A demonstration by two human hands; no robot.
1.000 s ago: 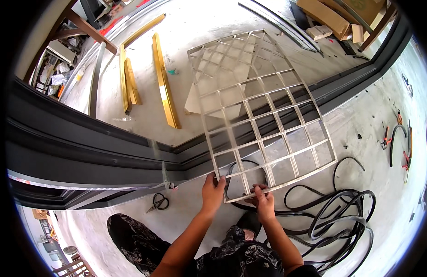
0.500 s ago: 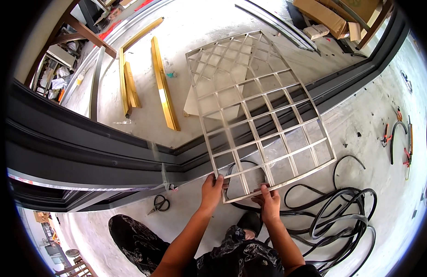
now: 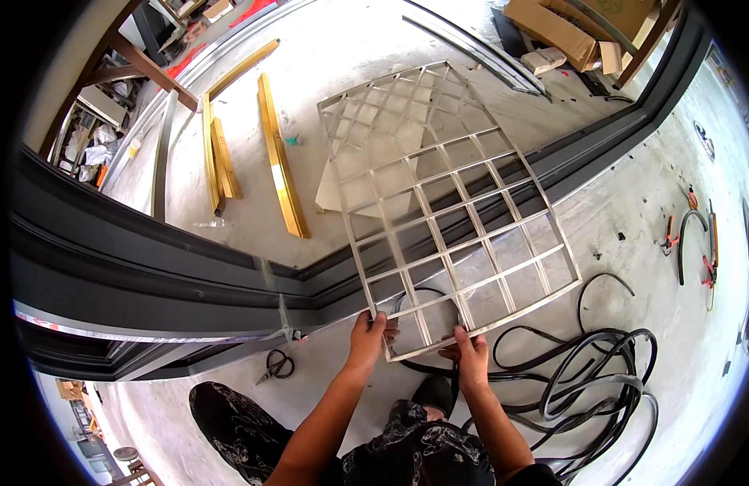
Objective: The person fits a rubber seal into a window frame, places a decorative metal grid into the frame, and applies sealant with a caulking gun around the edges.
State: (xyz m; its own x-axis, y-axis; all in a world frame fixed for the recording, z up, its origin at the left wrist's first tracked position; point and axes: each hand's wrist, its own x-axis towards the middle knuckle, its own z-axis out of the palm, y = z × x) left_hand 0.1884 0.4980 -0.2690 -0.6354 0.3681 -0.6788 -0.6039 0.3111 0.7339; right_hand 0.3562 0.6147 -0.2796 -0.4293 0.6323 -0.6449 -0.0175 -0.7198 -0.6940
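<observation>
A silvery lattice grille (image 3: 481,236) of thin metal bars, square cells near me and diagonal ones at its far end, is held out over the dark grey frame (image 3: 188,243). My left hand (image 3: 366,338) closes round its near left corner, thumb on top. My right hand (image 3: 470,356) grips the near edge bar, a little to the right of the left hand, with some fingers hidden beneath. Through the cells I see a pale flat sheet (image 3: 368,180) lying on the floor beyond the frame.
Coiled black rubber strip (image 3: 609,381) lies right of my feet. Scissors (image 3: 276,366) rest on the floor at left. Gold-coloured profiles (image 3: 280,162) lie beyond the frame. Orange-handled pliers (image 3: 671,235) lie far right. A cardboard box (image 3: 557,28) stands at the back right.
The grille and both hands sit slightly lower and further left in the picture, and the floor and frame have shifted likewise. Both hands keep their hold.
</observation>
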